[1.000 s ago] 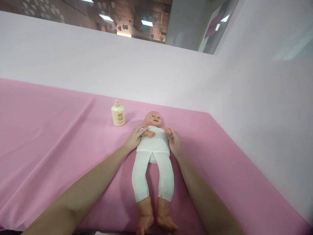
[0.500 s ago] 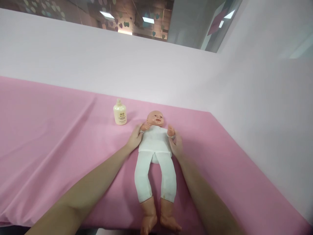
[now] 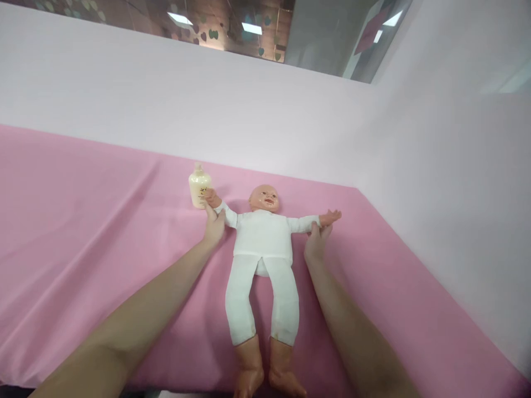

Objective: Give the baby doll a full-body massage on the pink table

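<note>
A baby doll [image 3: 263, 237] with a white cloth body and hard head, hands and feet lies on its back, head away from me. Its arms are spread out to both sides. My left hand [image 3: 214, 226] grips the doll's arm on the left near the wrist, thumb and fingers round it. On the other side, my right hand [image 3: 317, 240] holds the doll's other arm close to its wrist. The doll's left-side hand overlaps part of a cream lotion bottle [image 3: 199, 185] standing upright behind it.
A pink sheet [image 3: 103, 221] covers the table, with folds on the left. White walls [image 3: 186, 99] rise behind and at the right. Above the back wall is a window [image 3: 323, 44] with lights and hanging heart shapes showing in it.
Both my hands have moved outward, drawing the doll's arms from beside its chest to stretched out sideways. The bottle stays standing on the sheet.
</note>
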Available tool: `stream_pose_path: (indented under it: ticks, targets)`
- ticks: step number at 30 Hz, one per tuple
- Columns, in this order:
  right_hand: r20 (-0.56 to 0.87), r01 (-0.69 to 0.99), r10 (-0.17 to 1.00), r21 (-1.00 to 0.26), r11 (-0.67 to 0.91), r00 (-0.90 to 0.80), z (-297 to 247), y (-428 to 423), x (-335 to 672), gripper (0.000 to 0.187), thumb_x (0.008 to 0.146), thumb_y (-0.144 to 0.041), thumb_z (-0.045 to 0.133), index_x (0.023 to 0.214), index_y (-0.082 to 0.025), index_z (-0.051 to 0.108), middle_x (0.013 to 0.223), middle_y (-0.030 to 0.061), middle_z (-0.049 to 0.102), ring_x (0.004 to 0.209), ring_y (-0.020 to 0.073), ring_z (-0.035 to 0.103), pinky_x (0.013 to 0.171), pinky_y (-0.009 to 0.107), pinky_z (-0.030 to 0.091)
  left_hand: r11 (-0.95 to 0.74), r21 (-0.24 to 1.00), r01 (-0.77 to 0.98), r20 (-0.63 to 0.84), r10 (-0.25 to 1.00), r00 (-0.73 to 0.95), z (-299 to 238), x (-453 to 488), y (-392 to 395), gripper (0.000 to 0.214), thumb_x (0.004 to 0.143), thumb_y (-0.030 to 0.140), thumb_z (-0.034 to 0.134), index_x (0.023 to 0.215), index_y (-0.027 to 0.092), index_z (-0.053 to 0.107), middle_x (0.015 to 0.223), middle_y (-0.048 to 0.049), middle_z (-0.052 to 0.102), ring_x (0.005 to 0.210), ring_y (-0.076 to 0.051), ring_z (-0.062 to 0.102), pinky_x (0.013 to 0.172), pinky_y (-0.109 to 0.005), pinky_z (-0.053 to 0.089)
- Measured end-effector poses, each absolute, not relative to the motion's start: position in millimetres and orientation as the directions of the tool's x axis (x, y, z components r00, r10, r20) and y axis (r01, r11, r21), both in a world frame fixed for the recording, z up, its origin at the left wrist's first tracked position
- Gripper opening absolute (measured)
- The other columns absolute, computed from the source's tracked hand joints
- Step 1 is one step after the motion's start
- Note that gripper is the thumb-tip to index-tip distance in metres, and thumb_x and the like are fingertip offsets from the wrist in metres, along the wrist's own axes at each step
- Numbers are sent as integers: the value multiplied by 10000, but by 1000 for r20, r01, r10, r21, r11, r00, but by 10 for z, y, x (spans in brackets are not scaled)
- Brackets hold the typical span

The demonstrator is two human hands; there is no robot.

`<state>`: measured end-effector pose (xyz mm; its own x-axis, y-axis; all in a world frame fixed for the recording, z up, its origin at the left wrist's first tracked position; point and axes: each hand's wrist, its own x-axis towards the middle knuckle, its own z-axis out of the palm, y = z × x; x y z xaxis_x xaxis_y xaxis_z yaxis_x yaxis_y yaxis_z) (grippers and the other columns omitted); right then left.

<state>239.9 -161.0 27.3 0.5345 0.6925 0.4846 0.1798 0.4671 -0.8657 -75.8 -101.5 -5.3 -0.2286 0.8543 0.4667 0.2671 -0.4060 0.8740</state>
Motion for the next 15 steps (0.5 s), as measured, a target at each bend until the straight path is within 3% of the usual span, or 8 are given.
stream_pose_path:
  ticks: [1,3,6,9,12,15]
  targets:
    - [562,247,676,-823,511,476,281,-1616,2375,762,933,-371,530,1614,-283,200,1692,97,234,1539,248,322,1213,505,381,-463,846,266,516,835,-188,-37,-742,-1039,739,999,267,449,1631,304,67,1627,-95,374,1524,-186,362,1264,-400,336]
    - [638,342,688,-768,541,346,286,-1628,2326,700,938,-363,563,1585,-255,317,1628,117,372,1490,258,399,1217,501,373,-542,775,325,596,798,-91,-2,-697,-1089,693,965,205,473,1613,263,236,1563,-112,460,1478,-215,418,1262,-440,331]
    - [645,485,757,-698,527,106,256,-1636,2268,492,944,-260,521,1434,-257,566,1426,102,591,1338,256,553,1176,495,430,-651,601,463,664,730,163,43,-625,-1156,587,922,108,430,1489,240,507,1426,-116,587,1346,-242,531,1203,-488,394]
    - [650,606,754,-562,563,-97,208,-1625,2234,505,902,-126,436,1308,-295,685,1343,59,646,1308,229,571,1198,465,419,-721,457,521,646,672,362,74,-572,-1207,537,918,72,397,1339,272,663,1349,-90,641,1274,-241,570,1157,-493,427]
    - [661,627,743,-538,563,-100,176,-1611,2220,548,882,-96,409,1320,-291,675,1353,56,642,1315,220,567,1200,459,423,-720,444,534,636,673,378,90,-552,-1236,546,913,61,393,1331,278,670,1337,-85,649,1265,-241,577,1155,-501,425]
    - [678,577,734,-616,536,41,190,-1616,2217,568,899,-148,453,1450,-254,545,1424,91,595,1363,228,537,1207,483,409,-665,545,511,662,715,225,94,-570,-1229,559,892,79,439,1412,224,588,1390,-120,618,1321,-268,551,1189,-532,396]
